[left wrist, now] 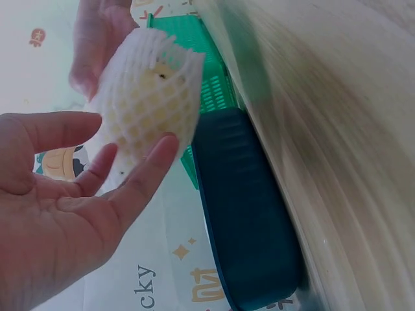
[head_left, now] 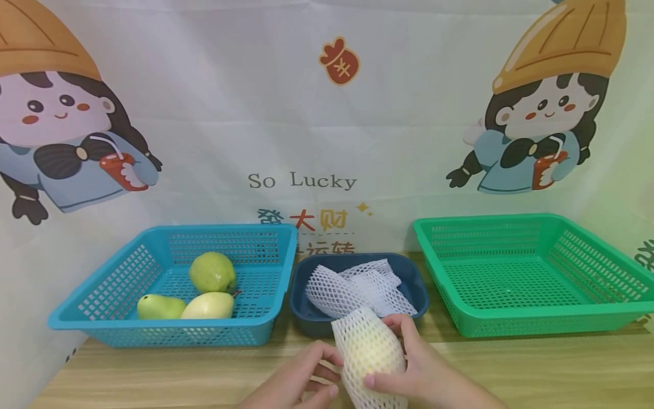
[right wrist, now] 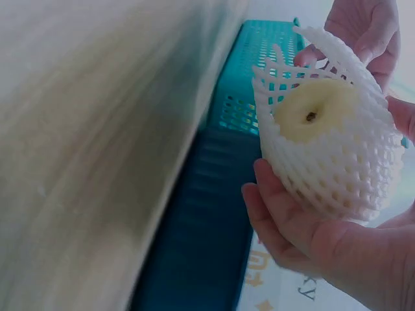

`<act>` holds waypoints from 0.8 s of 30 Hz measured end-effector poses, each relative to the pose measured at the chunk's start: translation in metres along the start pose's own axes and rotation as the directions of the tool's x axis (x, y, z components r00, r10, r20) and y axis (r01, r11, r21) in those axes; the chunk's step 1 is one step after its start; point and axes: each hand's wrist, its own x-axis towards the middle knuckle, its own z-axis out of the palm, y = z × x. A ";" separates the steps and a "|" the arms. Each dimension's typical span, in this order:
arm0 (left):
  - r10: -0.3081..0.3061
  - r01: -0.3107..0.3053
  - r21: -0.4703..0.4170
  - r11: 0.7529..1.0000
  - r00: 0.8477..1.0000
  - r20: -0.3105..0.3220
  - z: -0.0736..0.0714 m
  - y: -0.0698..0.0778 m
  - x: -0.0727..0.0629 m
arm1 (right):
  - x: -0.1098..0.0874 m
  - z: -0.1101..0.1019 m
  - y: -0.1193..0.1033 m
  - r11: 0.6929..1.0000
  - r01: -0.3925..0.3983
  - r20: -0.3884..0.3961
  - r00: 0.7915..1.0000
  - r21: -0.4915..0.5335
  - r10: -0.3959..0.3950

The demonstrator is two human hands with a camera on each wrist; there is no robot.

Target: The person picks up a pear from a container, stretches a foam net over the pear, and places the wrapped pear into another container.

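A pale yellow pear (right wrist: 311,110) sits inside a white foam net sleeve (head_left: 370,352), its blossom end showing through the sleeve's mouth in the right wrist view. My right hand (head_left: 424,363) grips the sleeved pear from the right, thumb in front and fingers behind. On the other side my left hand (head_left: 306,378) has its fingers loosely spread beside the sleeve. In the left wrist view the left fingertips (left wrist: 170,146) overlap the net; whether they press on it I cannot tell. Both hands are above the table, in front of a dark blue basin (head_left: 306,326).
The basin holds several empty foam nets (head_left: 357,287). At left, a blue basket (head_left: 179,335) contains a green pear (head_left: 212,272), a yellow-green pear (head_left: 159,307) and a pale yellow pear (head_left: 209,305). A green basket (head_left: 552,318) stands at right. Behind hangs a printed cloth (head_left: 398,142).
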 end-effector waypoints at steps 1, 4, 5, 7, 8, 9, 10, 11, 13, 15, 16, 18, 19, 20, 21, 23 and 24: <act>0.022 -0.022 0.002 1.000 1.000 -0.005 0.000 0.001 0.000 | 0.000 -0.001 -0.001 1.000 0.009 -0.019 1.000 -0.017 -0.010; 0.091 -0.090 0.045 0.995 0.996 -0.010 0.000 0.005 -0.001 | -0.002 -0.002 -0.007 0.998 0.022 -0.073 0.997 -0.062 -0.027; 0.097 -0.096 0.063 0.993 0.995 -0.012 -0.001 0.006 -0.001 | -0.003 -0.003 -0.009 0.997 0.030 -0.087 0.996 -0.072 -0.037; 0.136 -0.130 0.151 0.980 0.990 -0.027 -0.001 0.008 -0.002 | -0.004 -0.005 -0.012 0.995 0.041 -0.113 0.992 -0.088 -0.051; 0.165 -0.153 0.213 0.965 0.985 -0.040 -0.002 0.009 -0.002 | -0.004 -0.006 -0.014 0.995 0.046 -0.121 0.991 -0.091 -0.057; 0.188 -0.165 0.280 0.946 0.980 -0.058 -0.003 0.010 -0.003 | -0.005 -0.007 -0.015 0.994 0.050 -0.129 0.990 -0.100 -0.063; 0.215 -0.172 0.358 0.918 0.973 -0.083 -0.004 0.011 -0.004 | -0.005 -0.009 -0.017 0.993 0.053 -0.137 0.988 -0.105 -0.067; 0.248 -0.175 0.438 0.882 0.962 -0.114 -0.005 0.012 -0.004 | -0.005 -0.010 -0.018 0.992 0.055 -0.145 0.987 -0.113 -0.071; 0.306 -0.139 0.592 0.794 0.933 -0.191 -0.008 0.012 -0.006 | -0.006 -0.013 -0.021 0.989 0.057 -0.164 0.983 -0.135 -0.079; 0.332 -0.051 0.695 0.717 0.902 -0.276 -0.012 0.013 -0.008 | -0.007 -0.015 -0.023 0.987 0.051 -0.183 0.980 -0.153 -0.079; 0.336 0.004 0.728 0.686 0.885 -0.321 -0.015 0.013 -0.009 | -0.007 -0.017 -0.024 0.986 0.045 -0.191 0.979 -0.159 -0.075; 0.327 0.118 0.766 0.632 0.855 -0.401 -0.021 0.013 -0.011 | -0.008 -0.020 -0.026 0.985 0.033 -0.210 0.975 -0.167 -0.069; 0.322 0.167 0.778 0.606 0.843 -0.432 -0.024 0.013 -0.012 | -0.008 -0.021 -0.027 0.985 0.029 -0.220 0.973 -0.168 -0.066; 0.325 0.207 0.788 0.580 0.828 -0.457 -0.028 0.013 -0.014 | -0.008 -0.023 -0.028 0.986 0.025 -0.229 0.971 -0.167 -0.064; 0.324 0.243 0.792 0.560 0.816 -0.479 -0.032 0.012 -0.015 | -0.008 -0.024 -0.029 0.986 0.022 -0.238 0.969 -0.166 -0.061; 0.328 0.296 0.806 0.512 0.801 -0.502 -0.040 0.010 -0.018 | -0.009 -0.027 -0.032 0.987 0.027 -0.255 0.965 -0.160 -0.068; 0.336 0.311 0.814 0.491 0.794 -0.506 -0.044 0.008 -0.019 | -0.009 -0.028 -0.033 0.987 0.031 -0.264 0.962 -0.160 -0.073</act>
